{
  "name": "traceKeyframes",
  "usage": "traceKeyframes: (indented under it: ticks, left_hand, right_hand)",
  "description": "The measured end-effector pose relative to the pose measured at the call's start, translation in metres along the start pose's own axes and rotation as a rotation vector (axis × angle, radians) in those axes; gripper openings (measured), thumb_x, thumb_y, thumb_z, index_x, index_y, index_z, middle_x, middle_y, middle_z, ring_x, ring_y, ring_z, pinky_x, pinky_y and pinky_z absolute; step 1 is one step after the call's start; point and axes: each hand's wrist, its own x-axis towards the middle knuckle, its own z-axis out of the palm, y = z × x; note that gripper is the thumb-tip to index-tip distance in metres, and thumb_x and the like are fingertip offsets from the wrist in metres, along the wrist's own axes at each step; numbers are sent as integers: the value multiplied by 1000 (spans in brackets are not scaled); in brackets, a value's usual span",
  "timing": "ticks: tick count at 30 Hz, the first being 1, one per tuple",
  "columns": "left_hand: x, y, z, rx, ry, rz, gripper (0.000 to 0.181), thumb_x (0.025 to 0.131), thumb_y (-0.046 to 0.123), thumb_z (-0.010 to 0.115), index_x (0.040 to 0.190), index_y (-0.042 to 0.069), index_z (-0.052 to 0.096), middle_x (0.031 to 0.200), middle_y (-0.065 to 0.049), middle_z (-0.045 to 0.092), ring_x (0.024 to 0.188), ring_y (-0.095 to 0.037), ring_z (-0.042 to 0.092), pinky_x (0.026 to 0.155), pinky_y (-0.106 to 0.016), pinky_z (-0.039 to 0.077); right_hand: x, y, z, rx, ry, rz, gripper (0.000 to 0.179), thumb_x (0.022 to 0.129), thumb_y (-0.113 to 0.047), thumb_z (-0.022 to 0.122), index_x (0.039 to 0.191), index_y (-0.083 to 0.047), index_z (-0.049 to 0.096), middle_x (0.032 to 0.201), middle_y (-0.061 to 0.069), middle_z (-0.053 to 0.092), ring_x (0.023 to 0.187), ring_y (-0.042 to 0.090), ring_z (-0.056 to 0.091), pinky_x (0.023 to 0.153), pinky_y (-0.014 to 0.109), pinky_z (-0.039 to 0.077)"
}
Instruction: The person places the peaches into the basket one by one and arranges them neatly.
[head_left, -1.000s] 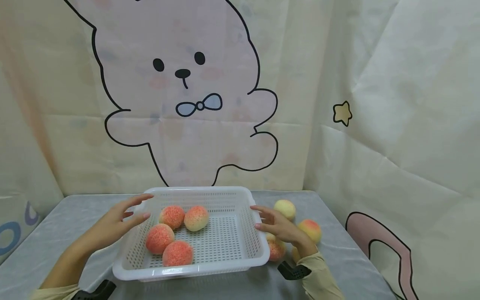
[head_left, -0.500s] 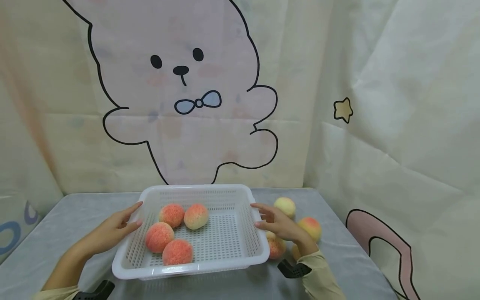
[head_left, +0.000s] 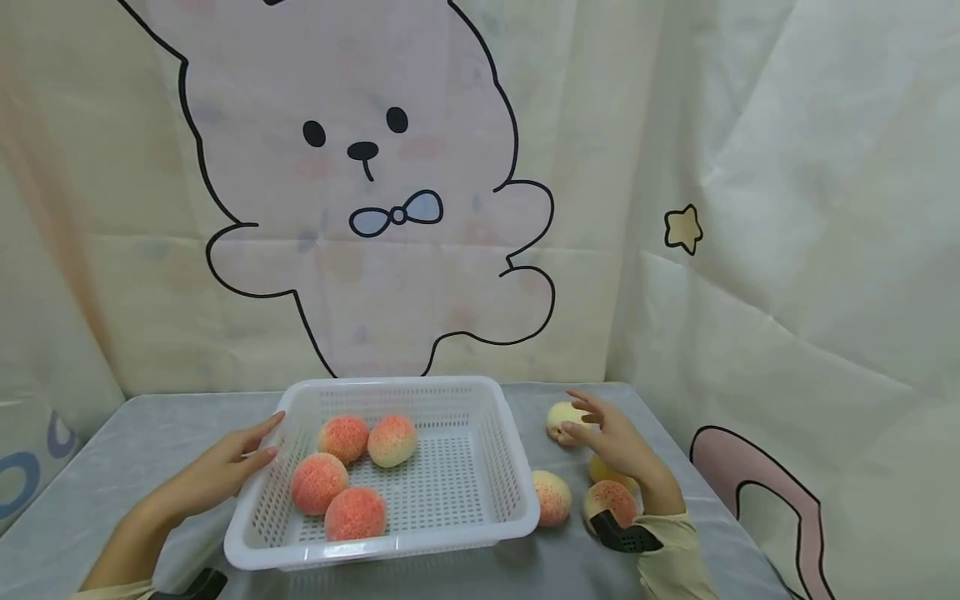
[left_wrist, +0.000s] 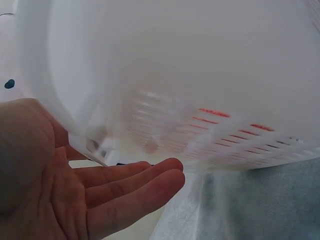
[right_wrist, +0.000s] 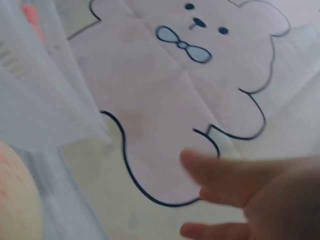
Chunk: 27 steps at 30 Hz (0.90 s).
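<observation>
A white plastic basket [head_left: 450,467] with slotted walls holds several peaches, one of them a red peach [head_left: 356,513] near its front wall. At the basket's left rim, my left hand [head_left: 217,471] rests its fingertips; the left wrist view shows straight fingers [left_wrist: 135,192] beside and below the slotted side. My right hand [head_left: 618,442] is off the basket, fingers loosely extended and holding nothing. It hovers over the peaches on the right, with its thumb and fingers overlapping a pale yellow peach [head_left: 562,422] in the head view.
Just right of the basket lies a yellow-red peach [head_left: 552,498]. A redder peach [head_left: 609,502] sits by the right wrist, with a yellow peach [head_left: 603,471] partly hidden behind it. A grey cloth covers the table [head_left: 187,417]; a printed curtain [head_left: 585,292] hangs behind.
My right hand has left the basket's right rim and moved right, over the loose peaches. My left hand has lowered from above the left rim onto it. The basket stays almost in place.
</observation>
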Motion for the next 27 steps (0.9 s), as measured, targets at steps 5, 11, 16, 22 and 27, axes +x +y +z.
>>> traceKeyframes:
  ticks: [5, 11, 16, 22, 27]
  left_hand:
    - [-3, -3, -1, -24, -5, -13, 72, 106, 22, 51, 158, -7, 10, 154, -45, 24, 120, -49, 60, 75, -45, 63]
    - [0, -2, 1, -34, -2, -33, 74, 106, 23, 52, 159, -5, 9, 153, -44, 28, 117, -45, 63, 74, -44, 63]
    - [2, -1, 1, -18, 3, -51, 74, 105, 25, 52, 160, -3, 10, 155, -43, 26, 121, -50, 60, 75, -46, 63]
    - [3, -3, 1, -50, -3, -87, 77, 104, 27, 55, 160, -2, 11, 156, -43, 25, 118, -42, 63, 75, -46, 63]
    - [4, -4, 1, -42, -1, -85, 78, 104, 28, 56, 160, -2, 11, 155, -43, 25, 118, -44, 63, 74, -46, 63]
  right_hand:
    - [-9, 16, -19, -104, 14, 69, 61, 98, -20, 66, 149, 3, 42, 142, 38, 51, 122, 58, 54, 98, 64, 49]
    - [-21, 38, -34, -60, -59, 148, 64, 95, -17, 70, 147, 9, 42, 145, 42, 43, 128, 61, 46, 101, 67, 44]
    - [-25, 58, -35, -46, -113, 183, 65, 92, -17, 74, 143, 12, 45, 144, 43, 43, 131, 60, 43, 102, 66, 44]
    - [-22, 77, -30, -83, -138, 197, 64, 87, -13, 79, 137, 15, 50, 135, 41, 53, 116, 52, 57, 94, 57, 52]
    - [-21, 78, -26, -84, -138, 234, 68, 83, -10, 81, 137, 15, 49, 129, 37, 57, 103, 37, 62, 87, 47, 53]
